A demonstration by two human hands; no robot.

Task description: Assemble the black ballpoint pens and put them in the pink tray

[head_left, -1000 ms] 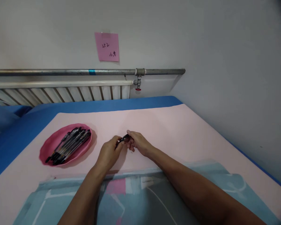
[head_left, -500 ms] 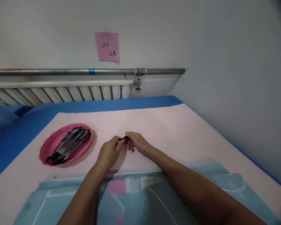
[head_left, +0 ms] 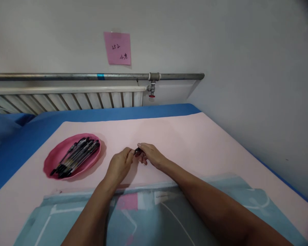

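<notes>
Over the pink table surface, my left hand point(head_left: 120, 164) and my right hand point(head_left: 151, 155) meet, both closed on a small dark pen point(head_left: 137, 150). Only a short black stretch of it shows between my fingertips; my fingers cover the rest. To the left of my hands stands a pink oval dish point(head_left: 48, 162) with a wavy rim. Several clear-barrelled pens with black caps point(head_left: 78, 155) lie in it in a loose slanting pile.
A light blue patterned cloth point(head_left: 74, 218) lies under my forearms along the near side. Blue covering point(head_left: 133, 112) edges the pink sheet point(head_left: 179, 136). Behind are a white radiator point(head_left: 105, 100), a metal pipe point(head_left: 66, 77), a red-handled valve point(head_left: 152, 96) and a pink note point(head_left: 117, 48).
My left fingers have shifted slightly on the pen, and less of it shows at the left hand. The dish and its pens have stayed in place.
</notes>
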